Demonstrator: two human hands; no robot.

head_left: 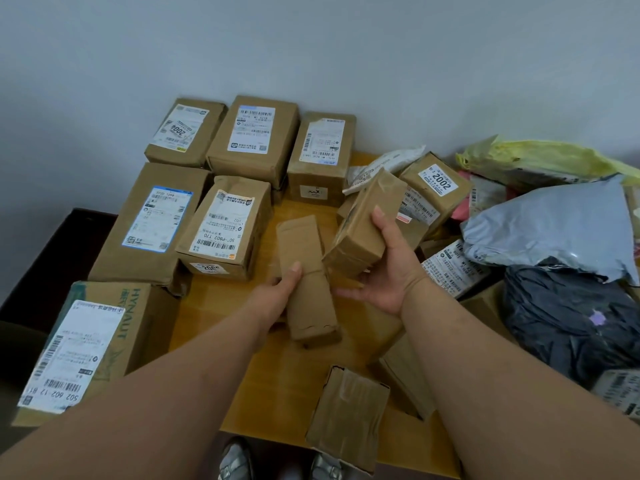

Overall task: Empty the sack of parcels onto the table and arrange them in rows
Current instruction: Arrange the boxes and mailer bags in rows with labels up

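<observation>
Brown cardboard boxes [239,226] with white labels sit in rows at the table's [287,386] left edge and far left corner. Near the middle, the left hand [277,296] grips a long plain brown box [306,282], fingers curled round it. Just beside it, the right hand [388,271] holds up a taped brown box [363,223], tilted. Grey and yellow bags [554,230] are piled along the right edge.

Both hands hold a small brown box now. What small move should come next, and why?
Probably set the left hand's narrow box down beside the labelled box: bare table lies there, and the sorted boxes stand in rows on that side.
</observation>
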